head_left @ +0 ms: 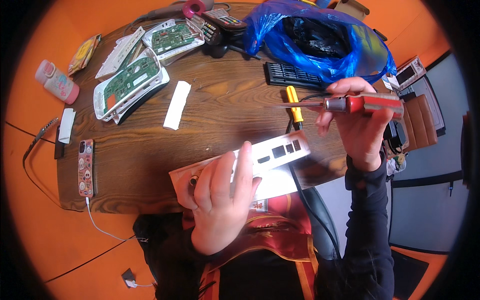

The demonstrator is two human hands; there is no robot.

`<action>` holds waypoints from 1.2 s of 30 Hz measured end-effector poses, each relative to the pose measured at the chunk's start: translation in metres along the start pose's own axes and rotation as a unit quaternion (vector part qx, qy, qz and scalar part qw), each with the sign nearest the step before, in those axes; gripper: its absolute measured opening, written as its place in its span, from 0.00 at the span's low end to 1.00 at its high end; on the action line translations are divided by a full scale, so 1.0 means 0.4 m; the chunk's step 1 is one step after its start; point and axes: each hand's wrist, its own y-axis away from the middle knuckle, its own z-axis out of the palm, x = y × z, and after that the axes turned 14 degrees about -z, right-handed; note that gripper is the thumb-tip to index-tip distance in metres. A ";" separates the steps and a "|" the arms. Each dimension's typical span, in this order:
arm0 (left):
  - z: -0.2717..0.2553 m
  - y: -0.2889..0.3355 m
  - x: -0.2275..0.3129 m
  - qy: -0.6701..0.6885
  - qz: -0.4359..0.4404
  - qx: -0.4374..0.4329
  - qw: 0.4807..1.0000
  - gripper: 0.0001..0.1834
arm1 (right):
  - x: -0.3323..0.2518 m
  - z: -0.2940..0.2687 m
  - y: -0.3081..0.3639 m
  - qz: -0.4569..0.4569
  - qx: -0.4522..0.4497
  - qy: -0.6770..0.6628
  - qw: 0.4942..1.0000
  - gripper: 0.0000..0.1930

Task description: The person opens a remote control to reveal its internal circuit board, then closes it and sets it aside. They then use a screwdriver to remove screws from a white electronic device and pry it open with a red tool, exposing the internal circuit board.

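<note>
A white electronics box (280, 156) with a row of port openings along its edge is tilted at the table's near edge. My left hand (220, 195) grips it, fingers laid over the port side and thumb underneath. Up and to the right, my right hand (357, 120) is wrapped round a red-handled screwdriver (362, 105), its shaft pointing left, apart from the box. Between the two lies a yellow-handled tool (295, 102) on the table, with a black cable beside it. A white strip (177, 105) lies farther left.
Opened white casings with green circuit boards (132, 82) sit at the back left. At the back right, a blue plastic bag (320, 40) partly covers a black bit case (292, 75). Remote controls (225, 19) stand at the back. A phone (86, 167) on a charging cable lies left.
</note>
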 end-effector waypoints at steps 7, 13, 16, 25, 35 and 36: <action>0.010 0.015 -0.032 -0.017 0.062 0.032 0.997 0.15 | -0.018 0.007 0.040 -0.010 0.030 0.070 0.997 0.12; -0.001 0.018 -0.029 -0.010 0.045 0.005 0.999 0.15 | -0.031 0.038 0.016 0.060 -0.044 0.121 0.990 0.12; 0.004 0.017 -0.031 -0.005 0.041 0.002 0.999 0.15 | -0.030 0.044 0.000 0.084 -0.040 0.141 0.986 0.11; 0.014 0.016 -0.031 -0.016 0.040 0.021 0.999 0.15 | -0.036 0.056 -0.044 0.058 -0.097 0.192 0.975 0.11; 0.027 0.013 -0.023 0.015 0.018 0.068 0.997 0.12 | -0.016 0.083 -0.058 0.172 -0.103 0.154 0.968 0.09; 0.026 0.014 -0.020 0.024 0.014 0.064 0.998 0.11 | -0.024 0.083 -0.058 0.147 -0.129 0.133 0.972 0.09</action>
